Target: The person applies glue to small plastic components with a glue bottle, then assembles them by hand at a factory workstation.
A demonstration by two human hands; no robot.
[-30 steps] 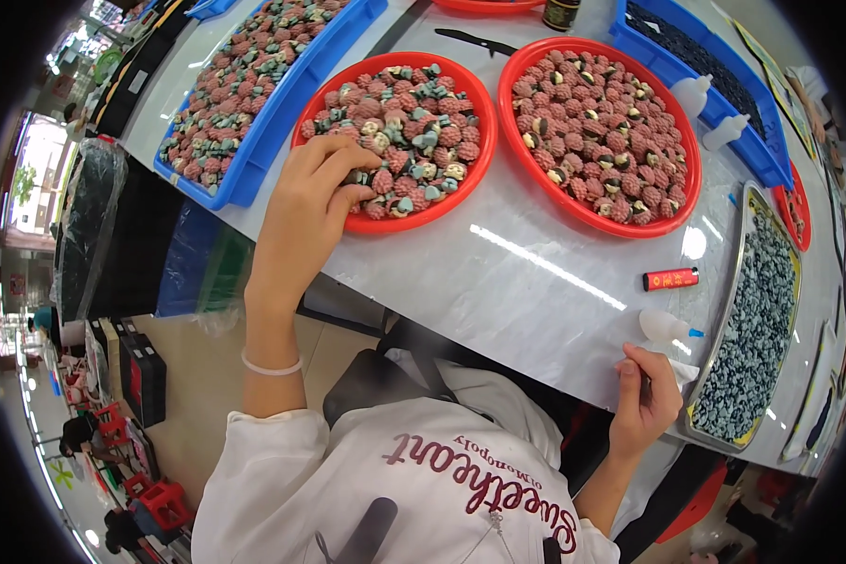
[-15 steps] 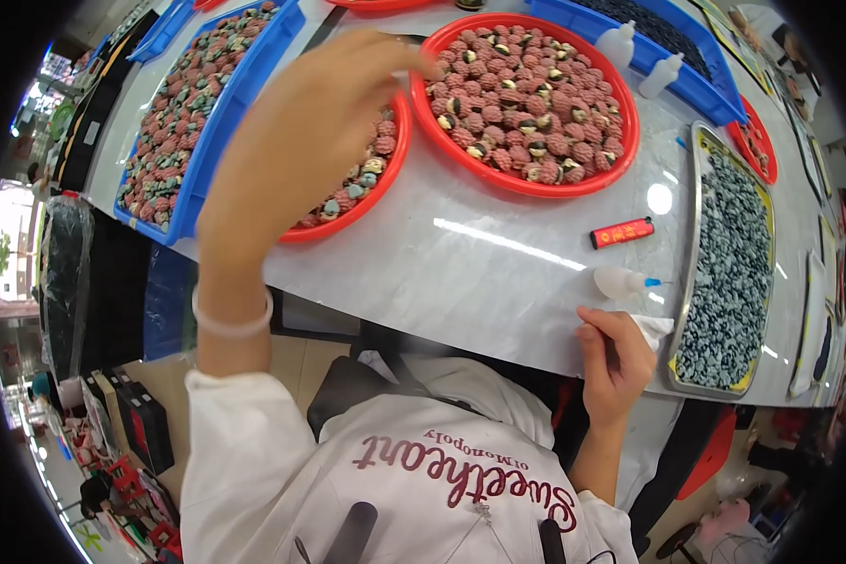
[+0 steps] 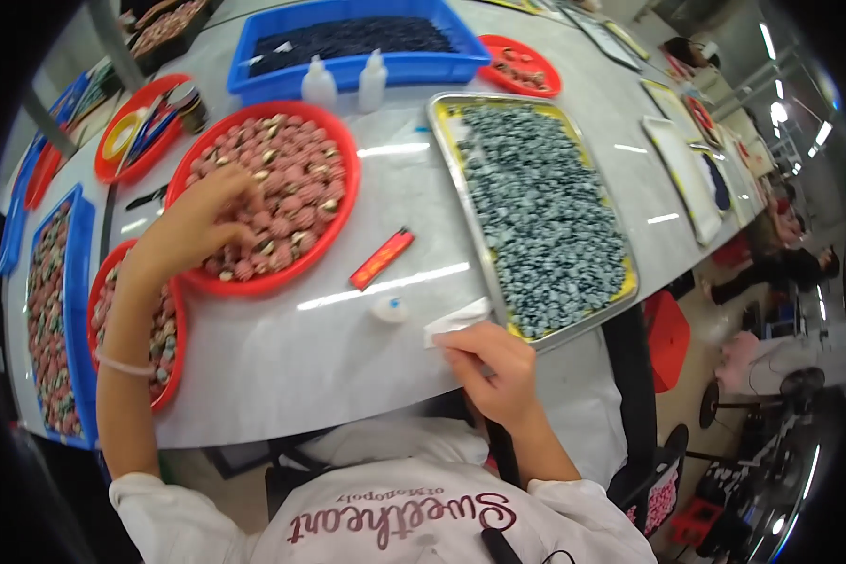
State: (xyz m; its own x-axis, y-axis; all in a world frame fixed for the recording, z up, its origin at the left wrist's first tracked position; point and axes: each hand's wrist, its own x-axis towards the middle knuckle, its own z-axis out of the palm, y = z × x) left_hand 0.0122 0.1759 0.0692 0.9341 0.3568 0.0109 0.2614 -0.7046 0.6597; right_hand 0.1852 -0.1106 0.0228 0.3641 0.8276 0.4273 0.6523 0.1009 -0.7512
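My left hand reaches over a round red basin heaped with pink bumpy pieces, some showing cream and black parts. Its fingers are bent but apart, with the tips down at the pieces, and I see nothing between them. Near the table's front edge, my right hand is closed, thumb and forefinger together; anything they hold is too small to make out. Just beyond its fingertips lies a white tissue. A small white bottle with a blue tip and a red lighter lie between the hands.
To the right is a metal tray full of dark, pale-speckled pieces. A blue crate of dark bits stands behind two white squeeze bottles. A smaller red basin and a blue crate are at left.
My view has turned to the right. My left hand has come down from the basin's left rim onto the pink pieces. My right hand stays closed near the tissue.
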